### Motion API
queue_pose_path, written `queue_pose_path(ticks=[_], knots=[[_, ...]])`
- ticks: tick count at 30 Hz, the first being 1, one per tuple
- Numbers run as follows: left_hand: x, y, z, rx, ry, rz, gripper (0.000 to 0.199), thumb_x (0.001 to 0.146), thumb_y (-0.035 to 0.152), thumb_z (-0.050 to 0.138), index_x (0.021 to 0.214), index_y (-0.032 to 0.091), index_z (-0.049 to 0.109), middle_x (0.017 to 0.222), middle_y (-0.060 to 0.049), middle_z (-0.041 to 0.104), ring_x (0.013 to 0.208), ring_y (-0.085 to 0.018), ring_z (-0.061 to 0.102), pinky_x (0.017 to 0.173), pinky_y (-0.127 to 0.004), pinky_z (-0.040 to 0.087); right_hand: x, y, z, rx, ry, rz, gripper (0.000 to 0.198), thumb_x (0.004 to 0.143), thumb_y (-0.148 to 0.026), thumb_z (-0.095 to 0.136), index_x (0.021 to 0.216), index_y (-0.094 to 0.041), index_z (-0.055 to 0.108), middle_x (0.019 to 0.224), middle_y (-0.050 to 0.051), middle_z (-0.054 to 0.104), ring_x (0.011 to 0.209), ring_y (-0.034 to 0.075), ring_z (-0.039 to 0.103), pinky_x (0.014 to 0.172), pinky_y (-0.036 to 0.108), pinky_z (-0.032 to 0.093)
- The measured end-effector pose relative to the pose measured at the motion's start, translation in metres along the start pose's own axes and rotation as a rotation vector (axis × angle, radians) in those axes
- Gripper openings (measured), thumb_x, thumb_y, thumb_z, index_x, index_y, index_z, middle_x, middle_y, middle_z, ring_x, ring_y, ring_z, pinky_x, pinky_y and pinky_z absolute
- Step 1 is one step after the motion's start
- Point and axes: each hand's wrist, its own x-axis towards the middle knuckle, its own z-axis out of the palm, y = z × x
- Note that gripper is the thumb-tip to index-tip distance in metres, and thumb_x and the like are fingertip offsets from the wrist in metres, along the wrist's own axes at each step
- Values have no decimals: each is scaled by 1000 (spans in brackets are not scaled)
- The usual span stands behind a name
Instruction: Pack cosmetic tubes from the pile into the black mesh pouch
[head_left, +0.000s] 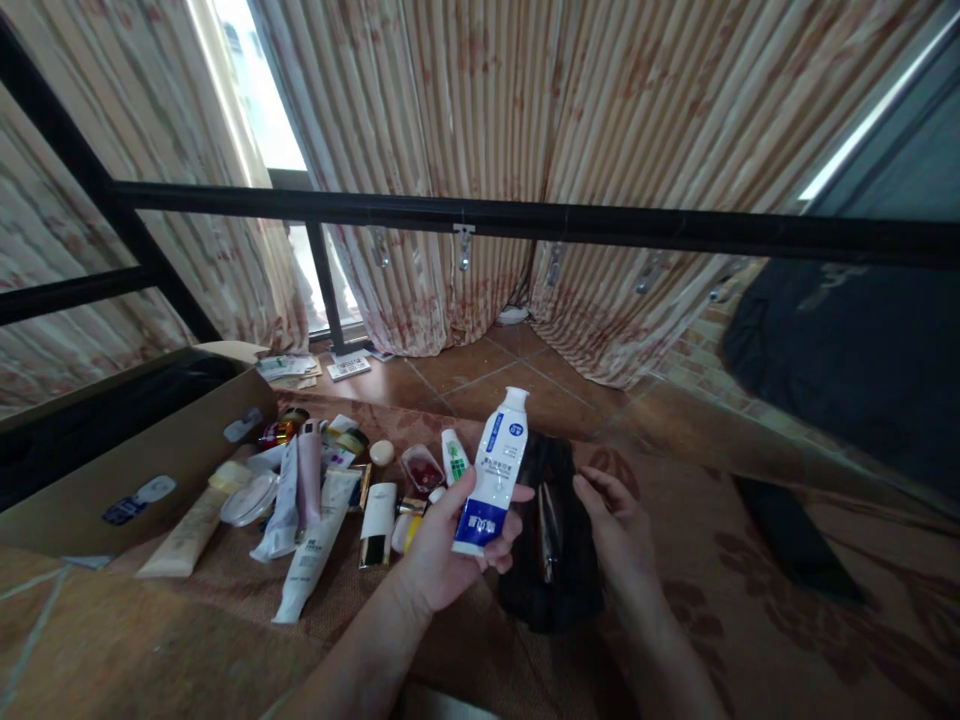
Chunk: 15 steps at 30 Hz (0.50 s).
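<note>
A white tube with a blue bottom end and a white cap [501, 465] rests in my left hand [439, 550], thumb on one side and fingers curled round the other. To its right lies a soft black bag [559, 600], its mouth open upward. Inside the opening shows a long, shiny brownish item [549, 530], whose kind I cannot make out. My right hand [619, 520] is at the bag's right rim, its fingers bent and closed on the edge. Just left of the held tube lies a smaller white tube with a green print [454, 456].
Cosmetics lie left on the brown patterned cloth [697, 560]: a white squeeze tube [319, 545], a beige tube [184, 535], a white-and-gold bottle [378, 525], several jars. A cardboard box [187, 460] stands far left, a dark flat object [799, 540] right. A black metal rail [615, 220] crosses ahead.
</note>
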Motion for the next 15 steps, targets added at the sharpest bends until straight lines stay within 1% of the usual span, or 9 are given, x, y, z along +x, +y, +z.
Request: queue_pose_path(ticks=[3, 6, 9, 15], knots=[[-2, 2, 0, 9, 6, 23, 61, 90, 55, 39, 111, 4, 66, 68, -7, 56, 49, -10, 43, 51, -26, 37, 0, 1, 1, 24, 2, -21, 46, 68, -50, 71, 98, -15, 69, 89, 10, 73, 75, 23, 67, 66, 32, 52], [-4, 6, -1, 13, 54, 92, 57, 90, 52, 41, 112, 5, 65, 73, -8, 60, 51, -12, 48, 52, -27, 39, -1, 0, 2, 48, 15, -11, 46, 66, -49, 72, 96, -15, 69, 86, 9, 73, 73, 22, 67, 65, 32, 52], [-5, 10, -3, 10, 98, 152, 55, 91, 50, 41, 113, 5, 64, 75, -9, 61, 53, -13, 51, 52, -27, 40, -1, -3, 3, 47, 36, 2, 46, 64, -47, 74, 96, -15, 69, 85, 9, 73, 74, 22, 67, 67, 32, 52], [-3, 11, -4, 13, 150, 167, 52, 90, 49, 44, 111, 6, 64, 75, -9, 62, 55, -14, 53, 51, -26, 39, 1, 1, 3, 81, 30, 12, 45, 63, -46, 74, 96, -15, 69, 87, 9, 73, 73, 21, 66, 67, 33, 51]])
